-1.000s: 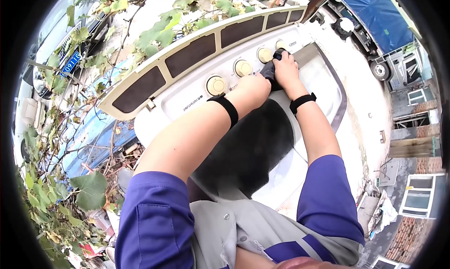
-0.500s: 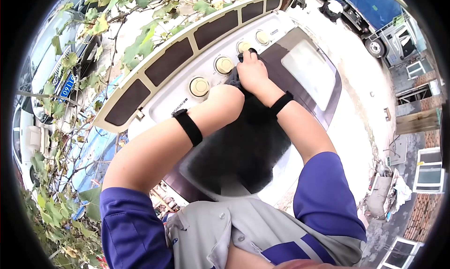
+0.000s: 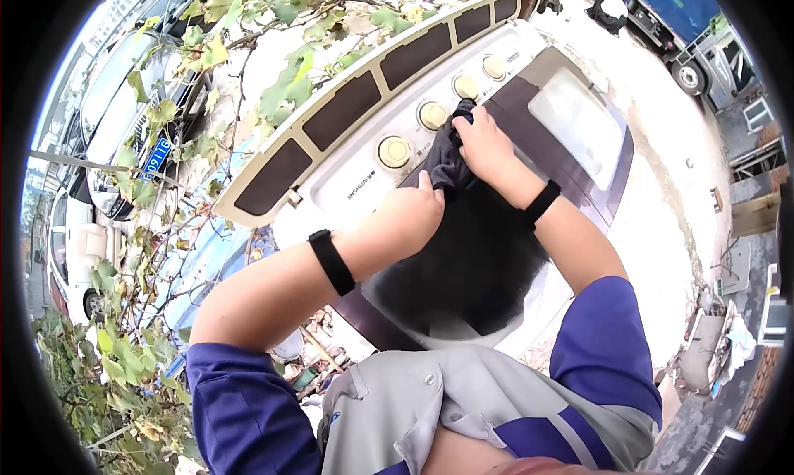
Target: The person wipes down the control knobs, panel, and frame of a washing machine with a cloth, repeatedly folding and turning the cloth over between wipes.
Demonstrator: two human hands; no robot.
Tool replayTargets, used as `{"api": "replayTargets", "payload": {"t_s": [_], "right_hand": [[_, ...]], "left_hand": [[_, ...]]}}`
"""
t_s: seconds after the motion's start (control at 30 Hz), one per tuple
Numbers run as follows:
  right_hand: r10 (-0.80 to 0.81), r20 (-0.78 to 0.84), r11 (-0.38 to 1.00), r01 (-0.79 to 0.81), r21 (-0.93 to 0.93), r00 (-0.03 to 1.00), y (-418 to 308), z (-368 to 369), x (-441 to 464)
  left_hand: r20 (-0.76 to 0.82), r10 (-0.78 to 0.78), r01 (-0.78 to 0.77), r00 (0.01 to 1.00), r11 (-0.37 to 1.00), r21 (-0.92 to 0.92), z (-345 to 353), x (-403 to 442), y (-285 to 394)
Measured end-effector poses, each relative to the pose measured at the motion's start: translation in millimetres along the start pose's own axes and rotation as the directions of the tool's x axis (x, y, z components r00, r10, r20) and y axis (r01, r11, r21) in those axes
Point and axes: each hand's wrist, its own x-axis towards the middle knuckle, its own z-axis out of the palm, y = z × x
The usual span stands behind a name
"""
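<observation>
A dark, crumpled cloth (image 3: 447, 162) is bunched against the front of the washing machine's control panel (image 3: 347, 173). My right hand (image 3: 486, 150) is closed on its upper end, just below the cream knobs. My left hand (image 3: 418, 214) is closed at its lower left edge, the index finger pointing up along it; the other fingers are partly hidden. Below both hands lies a large black area (image 3: 455, 268) of the machine's top; whether it is an open tub or a dark lid I cannot make out. Both wrists wear black bands.
Behind the panel stands a raised cream flap (image 3: 343, 119) with brown insets. A lid with a pale window (image 3: 576, 127) covers the machine's right side. Vine leaves (image 3: 289, 86) hang close on the left, with parked cars beyond. A truck (image 3: 703, 65) stands at the far right.
My left hand has turned and its index finger now shows against the cloth. My right hand has drawn slightly away from the knobs, and more cloth is visible. The whole view has shifted.
</observation>
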Motion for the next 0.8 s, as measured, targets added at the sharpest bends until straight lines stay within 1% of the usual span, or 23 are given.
{"api": "replayTargets", "payload": {"t_s": [0.03,0.07,0.1,0.13,0.17,0.2,0.27,0.3,0.33,0.37,0.4,0.47,0.5,0.53,0.6,0.63,0.67,0.7,0.73,0.77,0.8], "right_hand": [[0.006,-0.037,0.992,-0.01,-0.126,0.999,19.5,7.2,12.2],[0.002,-0.068,0.982,-0.015,-0.187,0.998,37.0,15.9,22.3],[-0.028,-0.074,0.986,0.016,-0.165,0.997,49.3,25.9,29.2],[-0.059,-0.081,0.988,0.047,-0.144,0.995,55.7,31.4,34.7],[-0.039,0.02,0.978,0.042,-0.204,0.999,47.8,29.1,38.6],[-0.006,0.123,0.964,0.038,-0.264,0.992,34.7,24.6,38.1],[-0.153,0.066,0.949,0.165,-0.269,0.986,23.4,26.0,29.9],[-0.151,0.095,0.949,0.171,-0.266,0.984,12.4,22.6,27.2],[-0.142,0.12,0.951,0.169,-0.26,0.983,-1.6,18.4,24.1],[-0.146,0.109,0.946,0.171,-0.276,0.983,-11.9,19.4,22.2],[-0.119,0.149,0.943,0.159,-0.291,0.982,-22.4,16.7,21.7],[-0.075,0.232,0.942,0.145,-0.302,0.97,-41.1,13.2,21.6],[-0.078,0.276,0.945,0.159,-0.287,0.958,-52.2,7.5,21.7],[-0.089,0.296,0.947,0.172,-0.27,0.951,-63.1,2.5,20.3],[-0.118,0.282,0.95,0.191,-0.247,0.952,-84.9,-1.2,13.3],[-0.121,0.227,0.974,0.16,-0.162,0.966,-93.3,1.5,9.7],[-0.166,0.275,0.96,0.219,-0.176,0.947,-97.5,3.7,6.7],[-0.19,0.272,0.97,0.224,-0.098,0.943,-96.7,3.3,4.2],[-0.216,0.26,0.973,0.228,-0.019,0.941,-93.7,0.3,3.6],[-0.241,0.223,0.965,0.208,0.162,0.945,-83.8,-6.7,5.2],[-0.264,0.179,0.921,0.193,0.339,0.948,-70.7,-14.1,6.7]], "left_hand": [[-0.028,-0.007,0.007,1.0,1.0,-0.012,-2.3,15.4,-6.4],[-0.076,-0.046,0.041,0.996,0.997,-0.066,7.8,36.2,-12.7],[-0.09,-0.087,0.078,0.992,0.992,-0.104,19.5,58.6,-18.9],[-0.093,-0.169,0.138,0.981,0.952,-0.273,16.1,74.3,-21.6],[0.036,-0.077,0.083,0.996,0.972,-0.219,-0.1,80.0,-21.7],[0.171,0.018,0.013,0.985,0.984,-0.177,-16.4,78.8,-19.6],[0.171,-0.017,0.054,0.985,0.976,-0.212,-18.5,66.9,-12.5],[0.175,-0.036,0.076,0.984,0.972,-0.223,-17.2,59.1,-10.3],[0.218,-0.016,0.066,0.976,0.973,-0.223,-14.6,49.6,-10.9],[0.216,0.02,0.027,0.976,0.976,-0.215,-9.3,39.0,-14.2],[0.213,0.058,-0.014,0.975,0.979,-0.202,-3.6,28.1,-19.0],[0.126,0.009,0.019,0.992,0.976,-0.218,14.4,7.0,-26.9],[0.083,-0.015,0.033,0.996,0.972,-0.231,21.3,-2.6,-29.8],[0.118,-0.013,0.041,0.993,0.971,-0.234,20.2,-12.5,-32.0],[0.188,-0.01,0.057,0.982,0.968,-0.245,11.8,-32.3,-33.9],[0.213,-0.023,0.074,0.977,0.969,-0.236,6.3,-42.6,-31.9],[0.235,-0.039,0.093,0.971,0.971,-0.222,0.0,-53.6,-28.6],[0.254,-0.061,0.115,0.965,0.972,-0.205,-3.7,-64.0,-25.6],[0.181,-0.066,0.108,0.981,0.966,-0.233,0.8,-73.3,-23.3],[0.105,-0.073,0.098,0.992,0.962,-0.256,11.1,-81.6,-22.9],[0.029,-0.083,0.088,0.996,0.957,-0.277,18.0,-88.4,-25.7]]}}
